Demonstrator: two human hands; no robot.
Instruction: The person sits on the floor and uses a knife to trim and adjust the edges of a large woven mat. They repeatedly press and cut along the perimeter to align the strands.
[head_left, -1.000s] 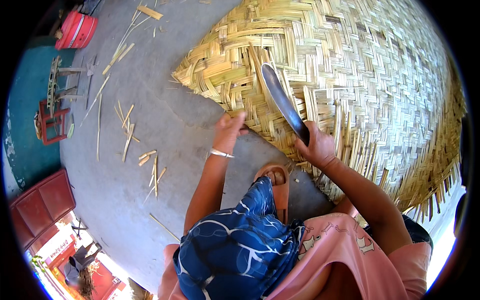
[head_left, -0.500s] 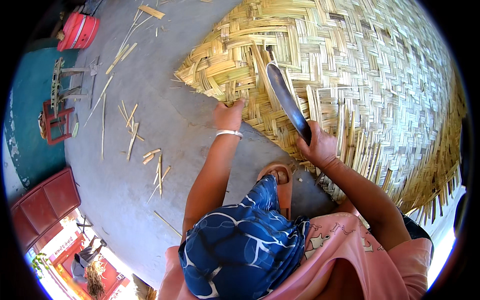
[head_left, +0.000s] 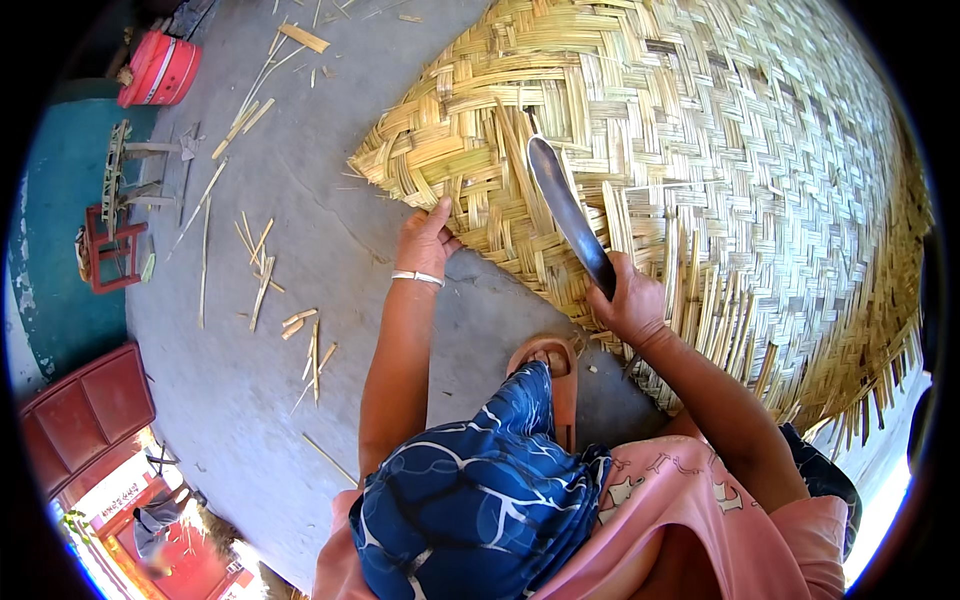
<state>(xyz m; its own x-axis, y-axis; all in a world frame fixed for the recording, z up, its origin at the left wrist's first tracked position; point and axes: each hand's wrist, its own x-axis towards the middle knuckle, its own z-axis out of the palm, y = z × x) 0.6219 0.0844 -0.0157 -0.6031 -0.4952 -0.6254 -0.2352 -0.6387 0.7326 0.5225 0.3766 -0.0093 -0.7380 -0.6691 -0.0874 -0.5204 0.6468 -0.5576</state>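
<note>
A large mat of woven yellow-green split strips [head_left: 660, 150] spreads from the middle to the far right, with loose strip ends [head_left: 715, 310] sticking up near its front edge. My right hand [head_left: 632, 302] is closed round the lower end of a long, curved, dark metal tool with a hollowed blade [head_left: 570, 205]. The tool lies slanted over the weave, and its far tip meets the strips, partly hidden there. At the mat's left front edge, my left hand [head_left: 425, 240] pinches the border, thumb on top; some of its fingers are hidden.
Cut strip pieces [head_left: 262, 290] lie scattered over the grey floor [head_left: 240, 390] at left. Beyond them are a red bucket [head_left: 165, 70], a small red-framed stool [head_left: 115, 250] and a dark red padded panel [head_left: 90, 420]. My sandalled foot [head_left: 548, 360] rests beside the mat's edge.
My left hand has moved left along the mat's edge, toward its corner. My right hand still holds the metal tool in nearly the same place.
</note>
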